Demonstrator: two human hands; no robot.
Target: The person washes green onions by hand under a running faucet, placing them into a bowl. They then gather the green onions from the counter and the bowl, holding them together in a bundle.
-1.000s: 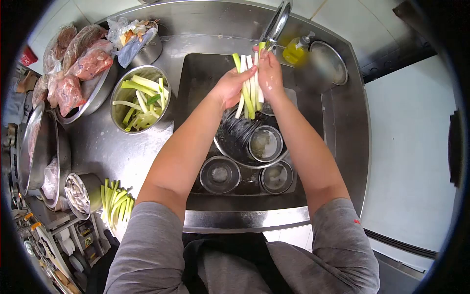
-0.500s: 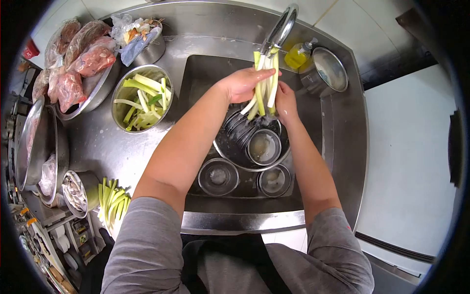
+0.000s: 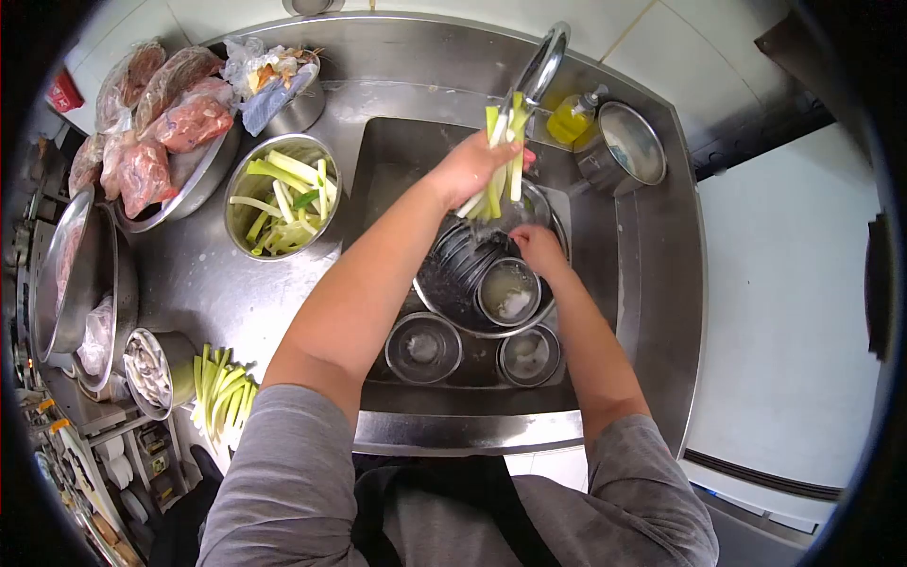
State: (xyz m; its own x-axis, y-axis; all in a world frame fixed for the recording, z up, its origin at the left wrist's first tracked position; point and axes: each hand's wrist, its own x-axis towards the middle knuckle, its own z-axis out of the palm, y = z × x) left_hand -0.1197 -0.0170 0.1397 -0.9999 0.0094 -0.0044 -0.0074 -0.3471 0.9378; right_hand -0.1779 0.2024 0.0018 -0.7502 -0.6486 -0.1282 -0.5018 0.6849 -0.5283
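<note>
My left hand [image 3: 477, 170] is closed around a bunch of green onion stalks [image 3: 495, 194], held tilted beneath the faucet [image 3: 548, 61]. Water runs over their lower ends. Lower and to the right, my right hand [image 3: 539, 248] has its fingers curled together above the stacked dark bowls [image 3: 463, 260]; whether anything is pinched in them is too small to tell. Those bowls sit in a round metal basin [image 3: 436, 300] in the sink. Just below my right hand is a small metal bowl [image 3: 510, 290] of cloudy water with a white clump.
Two more small bowls, a left one [image 3: 423, 349] and a right one [image 3: 529, 355], stand in the sink. On the left counter are a pot [image 3: 331, 222] of cut stalks, loose green onions [image 3: 223, 392] and bagged meat [image 3: 194, 118]. A soap bottle [image 3: 571, 118] stands behind the sink.
My right hand has let go of the stalks and moved down toward the bowls. My left hand keeps the bunch under the water, now slightly more tilted.
</note>
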